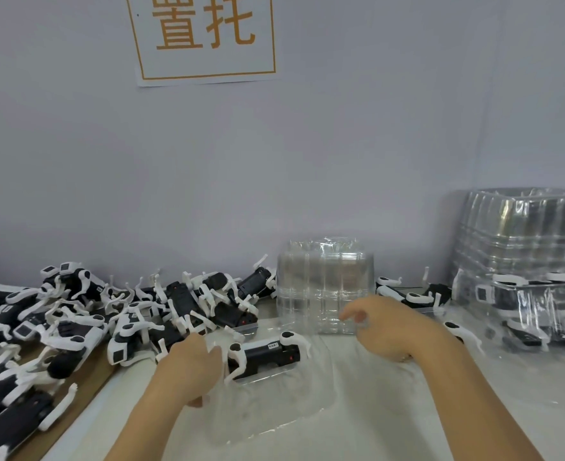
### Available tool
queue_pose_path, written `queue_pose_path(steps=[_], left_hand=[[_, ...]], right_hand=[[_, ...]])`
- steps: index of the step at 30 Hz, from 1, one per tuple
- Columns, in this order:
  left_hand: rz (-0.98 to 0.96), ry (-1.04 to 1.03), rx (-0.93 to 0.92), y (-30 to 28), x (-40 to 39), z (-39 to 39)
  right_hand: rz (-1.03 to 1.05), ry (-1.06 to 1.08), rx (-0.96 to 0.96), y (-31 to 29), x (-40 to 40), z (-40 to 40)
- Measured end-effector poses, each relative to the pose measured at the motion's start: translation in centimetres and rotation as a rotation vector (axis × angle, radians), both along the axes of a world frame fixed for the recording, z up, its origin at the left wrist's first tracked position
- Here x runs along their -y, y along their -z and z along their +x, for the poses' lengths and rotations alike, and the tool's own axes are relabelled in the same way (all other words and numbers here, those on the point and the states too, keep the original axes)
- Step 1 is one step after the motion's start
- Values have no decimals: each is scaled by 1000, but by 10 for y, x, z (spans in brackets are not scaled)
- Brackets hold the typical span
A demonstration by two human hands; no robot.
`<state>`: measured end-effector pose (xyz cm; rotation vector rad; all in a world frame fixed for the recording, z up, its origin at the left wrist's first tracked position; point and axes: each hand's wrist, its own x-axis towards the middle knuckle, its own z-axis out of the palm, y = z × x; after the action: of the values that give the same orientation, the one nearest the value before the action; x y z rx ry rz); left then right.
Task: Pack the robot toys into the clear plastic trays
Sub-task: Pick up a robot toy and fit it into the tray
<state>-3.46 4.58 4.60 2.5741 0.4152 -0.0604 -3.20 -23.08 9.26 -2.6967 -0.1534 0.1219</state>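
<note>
A black-and-white robot toy (267, 356) lies in a clear plastic tray (274, 410) on the white table in front of me. My left hand (191, 367) grips the toy's left end, fingers curled around it. At the tray's right rim, my right hand (387, 327) has its fingers bent, with the index finger pointing left; whether it pinches the tray is hard to tell. A big heap of the same robot toys (74, 321) covers the left side of the table.
A stack of empty clear trays (324, 287) stands just behind my hands. A taller tray stack (527, 234) rises at the far right, with packed trays holding toys (540, 311) below it. A brown cardboard sheet (84, 394) lies under the heap. The wall is close behind.
</note>
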Motion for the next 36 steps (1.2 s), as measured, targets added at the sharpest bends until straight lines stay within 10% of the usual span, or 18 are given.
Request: queue_pose_path(steps=[9,19,36], left_hand=[[-197,38,241,-18,4,-3],[-899,165,467,-38,36,-17],[-513,386,472,-12,73,-21]], right_hand=[[95,-97,116,19,-56,4],[364,139,349,-23,12,-3],[208,628,511,-14,93,-12]])
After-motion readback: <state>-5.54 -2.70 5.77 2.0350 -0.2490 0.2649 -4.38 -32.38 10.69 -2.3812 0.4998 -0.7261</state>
